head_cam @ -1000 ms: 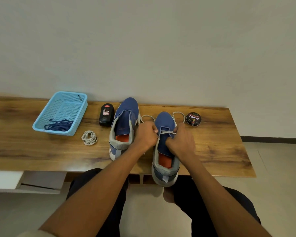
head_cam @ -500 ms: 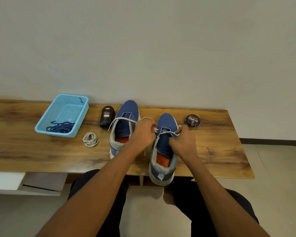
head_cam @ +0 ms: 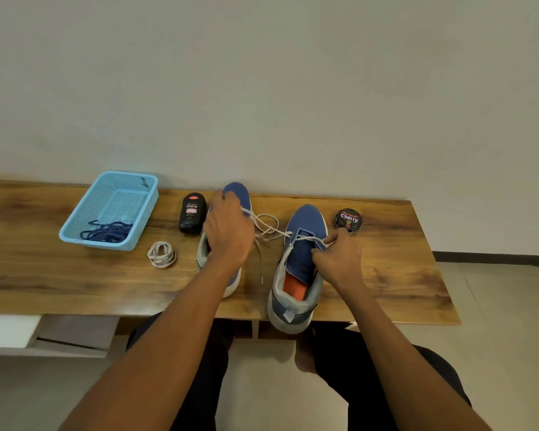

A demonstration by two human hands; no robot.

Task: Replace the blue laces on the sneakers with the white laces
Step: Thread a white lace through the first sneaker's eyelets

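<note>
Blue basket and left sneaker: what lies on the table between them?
In the head view, the black polish bottle stands farther back and a coiled white lace lies nearer, between the blue basket and left sneaker.

Blue sneaker (head_cam: 305, 244) with orange insole under the right hand (head_cam: 339, 259), white lace (head_cam: 266, 227) between hands, light-blue basket (head_cam: 112, 209) far left.

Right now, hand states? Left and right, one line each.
Left hand: closed, pulling the white lace out to the side, above the left sneaker.
Right hand: closed, pinching the same lace at the right sneaker.
</note>
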